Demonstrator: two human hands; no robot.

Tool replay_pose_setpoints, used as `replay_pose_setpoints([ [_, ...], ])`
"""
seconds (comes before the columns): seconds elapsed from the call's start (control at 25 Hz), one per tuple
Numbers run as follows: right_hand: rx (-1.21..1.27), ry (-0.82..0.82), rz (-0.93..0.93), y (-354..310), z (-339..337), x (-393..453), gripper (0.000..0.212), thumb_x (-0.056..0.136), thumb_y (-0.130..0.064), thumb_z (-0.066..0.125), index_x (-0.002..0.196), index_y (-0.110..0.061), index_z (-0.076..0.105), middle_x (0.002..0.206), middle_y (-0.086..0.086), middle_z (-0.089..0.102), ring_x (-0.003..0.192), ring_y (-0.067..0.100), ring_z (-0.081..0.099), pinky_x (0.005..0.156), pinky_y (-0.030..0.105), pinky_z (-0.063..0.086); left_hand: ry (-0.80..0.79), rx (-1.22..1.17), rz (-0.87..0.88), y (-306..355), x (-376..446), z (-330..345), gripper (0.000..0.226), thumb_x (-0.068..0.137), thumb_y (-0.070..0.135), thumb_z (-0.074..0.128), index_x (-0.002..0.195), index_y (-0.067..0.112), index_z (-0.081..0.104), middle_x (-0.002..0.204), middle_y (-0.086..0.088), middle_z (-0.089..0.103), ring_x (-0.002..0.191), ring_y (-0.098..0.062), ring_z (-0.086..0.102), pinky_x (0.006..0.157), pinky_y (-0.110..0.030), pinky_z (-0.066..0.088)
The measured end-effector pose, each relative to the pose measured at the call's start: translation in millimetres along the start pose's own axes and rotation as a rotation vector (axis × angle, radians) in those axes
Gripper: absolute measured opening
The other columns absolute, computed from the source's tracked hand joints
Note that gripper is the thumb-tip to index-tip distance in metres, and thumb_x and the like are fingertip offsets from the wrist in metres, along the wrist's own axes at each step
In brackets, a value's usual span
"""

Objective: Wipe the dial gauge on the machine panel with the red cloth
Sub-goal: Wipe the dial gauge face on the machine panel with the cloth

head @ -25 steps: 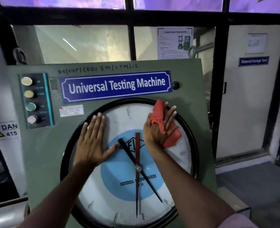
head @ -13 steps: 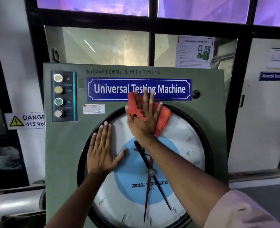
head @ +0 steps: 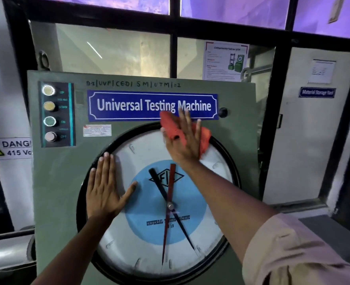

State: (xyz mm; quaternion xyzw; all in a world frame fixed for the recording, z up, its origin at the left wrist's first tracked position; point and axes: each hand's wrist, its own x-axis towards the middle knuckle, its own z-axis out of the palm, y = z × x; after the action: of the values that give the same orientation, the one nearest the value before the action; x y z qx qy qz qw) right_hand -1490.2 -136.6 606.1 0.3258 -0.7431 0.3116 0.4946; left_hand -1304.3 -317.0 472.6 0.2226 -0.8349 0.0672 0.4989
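A large round dial gauge (head: 141,251) with a black rim, white face, blue centre and red and black needles fills the lower part of the green machine panel (head: 54,192). My right hand (head: 183,144) presses the red cloth (head: 173,128) flat against the gauge's top edge, fingers reaching up to the blue nameplate. My left hand (head: 104,188) lies flat and empty on the gauge's left side, fingers spread, thumb on the blue centre. Part of the cloth is hidden under my right palm.
A blue "Universal Testing Machine" nameplate (head: 128,105) sits above the gauge. A column of round buttons (head: 49,114) is at the panel's upper left, a black knob (head: 223,112) at its right. A danger sign (head: 7,149) hangs left. Windows and a door stand behind.
My right hand slid the cloth from the gauge's upper right up to its top edge. The left hand stayed flat on the left of the face. The camera shifted left.
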Motion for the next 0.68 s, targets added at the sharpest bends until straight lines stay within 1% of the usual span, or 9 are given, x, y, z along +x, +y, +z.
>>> replay_pose_setpoints([
  [0.08, -0.023, 0.008, 0.183, 36.9, -10.0, -13.6, 0.078, 0.108, -0.058, 0.044, 0.165, -0.022, 0.005, 0.179, 0.002, 0.018, 0.166, 0.020, 0.008, 0.134, 0.056, 0.003, -0.017, 0.000, 0.001, 0.6, 0.1, 1.5, 0.110, 0.093, 0.083, 0.030, 0.173, 0.012, 0.002, 0.183, -0.004, -0.003, 0.169, -0.019, -0.001, 0.137, -0.038, -0.001],
  [0.12, -0.027, 0.023, 0.285, 49.5, -12.2, -21.8, 0.078, 0.108, -0.057, 0.043, 0.167, -0.019, 0.007, 0.179, 0.002, 0.016, 0.166, 0.021, 0.007, 0.134, 0.057, 0.004, -0.026, -0.003, 0.002, 0.0, 1.0, 0.7, 0.110, 0.093, 0.084, 0.029, 0.173, 0.013, 0.001, 0.183, -0.004, -0.004, 0.169, -0.019, -0.001, 0.137, -0.038, -0.002],
  [0.24, 0.009, 0.113, 0.569, 78.3, -16.2, -58.6, 0.078, 0.106, -0.051, 0.046, 0.168, -0.012, 0.020, 0.177, 0.005, 0.023, 0.165, 0.025, 0.015, 0.132, 0.059, 0.009, -0.041, -0.015, -0.001, 2.9, -0.5, -2.3, 0.111, 0.092, 0.083, 0.030, 0.173, 0.014, -0.002, 0.182, -0.004, -0.006, 0.169, -0.020, -0.002, 0.137, -0.039, -0.001],
  [0.32, 0.017, 0.134, 0.665, 91.1, -19.3, -83.1, 0.078, 0.105, -0.050, 0.044, 0.168, -0.009, 0.021, 0.177, 0.006, 0.024, 0.165, 0.026, 0.017, 0.132, 0.060, 0.010, -0.026, -0.014, -0.016, 6.2, -2.2, -2.4, 0.111, 0.092, 0.083, 0.029, 0.173, 0.014, -0.003, 0.182, -0.003, -0.006, 0.169, -0.018, -0.003, 0.137, -0.038, -0.003],
  [0.44, -0.004, 0.123, 0.751, 97.1, -19.6, -98.7, 0.073, 0.108, -0.044, 0.050, 0.168, -0.010, 0.023, 0.177, 0.012, 0.023, 0.165, 0.030, 0.017, 0.130, 0.064, 0.012, -0.018, -0.027, -0.021, 9.1, -1.5, -3.6, 0.112, 0.092, 0.084, 0.029, 0.173, 0.014, -0.002, 0.182, -0.003, -0.006, 0.168, -0.017, -0.004, 0.137, -0.039, -0.003],
  [0.52, 0.026, 0.111, 0.827, 87.7, -20.0, -86.8, 0.074, 0.108, -0.046, 0.047, 0.168, -0.011, 0.023, 0.178, 0.013, 0.019, 0.166, 0.031, 0.013, 0.128, 0.066, 0.011, -0.020, -0.022, -0.015, 9.0, -1.3, -3.6, 0.112, 0.092, 0.083, 0.031, 0.173, 0.013, -0.003, 0.182, -0.004, -0.006, 0.169, -0.017, -0.003, 0.137, -0.039, -0.003],
  [0.56, 0.066, 0.119, 0.833, 79.7, -20.7, -74.6, 0.077, 0.106, -0.050, 0.043, 0.169, -0.010, 0.022, 0.178, 0.013, 0.018, 0.166, 0.031, 0.011, 0.128, 0.067, 0.011, -0.025, -0.024, -0.013, 8.3, -0.8, -3.7, 0.112, 0.092, 0.082, 0.032, 0.173, 0.014, -0.003, 0.182, -0.003, -0.007, 0.169, -0.018, -0.003, 0.136, -0.038, -0.004],
  [0.6, 0.102, 0.118, 0.795, 71.6, -21.0, -60.1, 0.081, 0.104, -0.054, 0.039, 0.169, -0.010, 0.020, 0.178, 0.012, 0.017, 0.166, 0.031, 0.010, 0.129, 0.067, 0.009, -0.025, -0.026, -0.007, 8.6, -0.6, -3.2, 0.112, 0.092, 0.082, 0.033, 0.173, 0.014, -0.003, 0.182, -0.003, -0.007, 0.169, -0.018, -0.002, 0.136, -0.038, -0.004],
  [0.68, 0.089, 0.048, 0.603, 49.7, -14.4, -28.3, 0.081, 0.102, -0.059, 0.035, 0.169, -0.016, 0.022, 0.179, 0.006, 0.015, 0.167, 0.027, 0.004, 0.130, 0.065, 0.002, -0.010, -0.019, 0.000, 7.4, -1.0, -2.5, 0.112, 0.092, 0.082, 0.035, 0.173, 0.014, -0.003, 0.182, -0.002, -0.008, 0.169, -0.018, -0.002, 0.136, -0.037, -0.004],
])
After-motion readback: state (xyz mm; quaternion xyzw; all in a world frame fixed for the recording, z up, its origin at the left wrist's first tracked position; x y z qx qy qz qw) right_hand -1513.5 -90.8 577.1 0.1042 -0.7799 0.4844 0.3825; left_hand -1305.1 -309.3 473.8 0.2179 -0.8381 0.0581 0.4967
